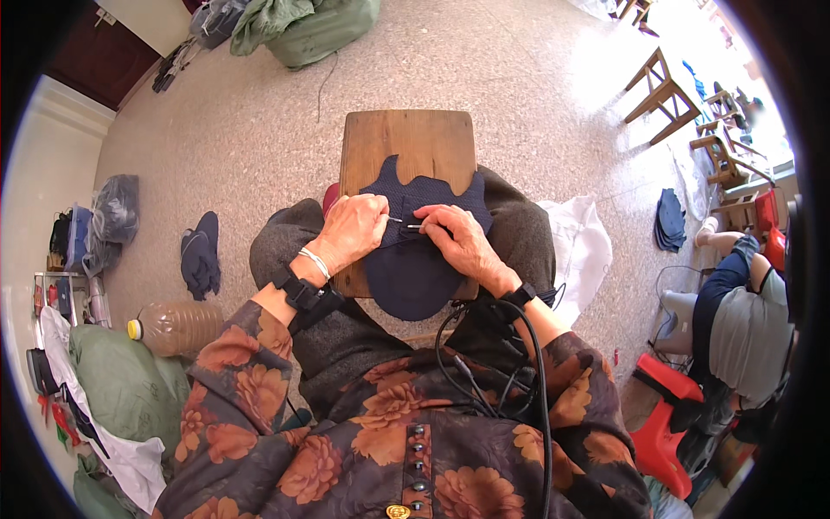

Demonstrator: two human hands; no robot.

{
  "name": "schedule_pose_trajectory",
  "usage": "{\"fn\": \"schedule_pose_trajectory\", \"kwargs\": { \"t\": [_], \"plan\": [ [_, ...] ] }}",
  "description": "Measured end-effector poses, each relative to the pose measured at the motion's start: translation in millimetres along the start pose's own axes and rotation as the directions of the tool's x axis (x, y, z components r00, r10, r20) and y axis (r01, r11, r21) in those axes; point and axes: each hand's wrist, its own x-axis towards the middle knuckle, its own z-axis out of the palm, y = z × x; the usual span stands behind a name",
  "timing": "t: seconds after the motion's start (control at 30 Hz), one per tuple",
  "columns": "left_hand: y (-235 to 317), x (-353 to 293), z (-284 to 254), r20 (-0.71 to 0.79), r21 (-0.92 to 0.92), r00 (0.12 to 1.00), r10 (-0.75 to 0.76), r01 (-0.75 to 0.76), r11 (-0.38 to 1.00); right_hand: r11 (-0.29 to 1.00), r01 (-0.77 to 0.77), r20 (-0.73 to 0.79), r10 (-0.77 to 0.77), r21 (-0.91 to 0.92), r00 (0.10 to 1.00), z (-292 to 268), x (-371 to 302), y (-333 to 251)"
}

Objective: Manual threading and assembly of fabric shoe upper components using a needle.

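A navy cloth piece with a small woven pattern lies over a wooden stool between my knees. Its far edge is jagged, and a smooth, rounded navy flap like a cap's brim points toward me. My left hand is closed, a thin silvery metal rod sticking out from its fingers over the cloth. Facing it, my right hand pinches another slim metal-tipped piece against the fabric. The two tips almost meet; what kind of tools they are is too small to tell.
A black cable runs from my right wrist across my lap. White cloth lies beside my right leg, navy pieces on the floor at left. A large bottle stands near my left elbow. Another person sits at right by a red seat.
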Motion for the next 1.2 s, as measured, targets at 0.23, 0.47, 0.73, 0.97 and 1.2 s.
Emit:
{"fn": "schedule_pose_trajectory", "kwargs": {
  "t": [0.23,0.47,0.73,0.97,1.2],
  "plan": [
    [1,1,-5,0.044,-0.093,0.997,-0.057,0.061,0.994,0.964,-0.094,-0.072,0.115,0.250,0.991,4,2,10],
    [1,8,5,0.045,0.095,0.995,0.090,-0.094,0.991,0.982,-0.063,-0.024,0.068,0.176,0.997,2,2,11],
    [-2,3,20,-0.075,0.173,0.951,0.301,-0.285,0.943,0.998,0.047,0.004,-0.047,0.046,0.999,2,4,8],
    [-5,-7,16,-0.165,-0.016,0.982,0.094,-0.098,0.995,0.987,-0.162,-0.118,0.164,0.019,0.979,-4,2,5],
    [-3,-9,7,-0.085,-0.058,0.996,0.024,-0.029,0.998,0.964,-0.014,-0.064,-0.003,-0.267,0.998,8,5,6]
  ]
}}
